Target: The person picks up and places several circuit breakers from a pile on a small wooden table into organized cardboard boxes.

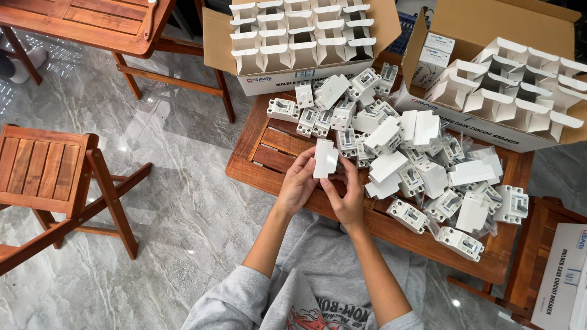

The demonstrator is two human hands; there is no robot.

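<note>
Both hands hold one small white circuit breaker upright over the near edge of a low wooden slatted table. My left hand grips its left side, my right hand its right side and bottom. To the right of the hands a heap of several white breakers covers the table, some in clear wrap.
Two open cardboard boxes with white divider cells stand at the back: one in the centre, one at the right. A wooden folding chair is at the left, another wooden table at upper left, a closed white carton at lower right. Grey marble floor.
</note>
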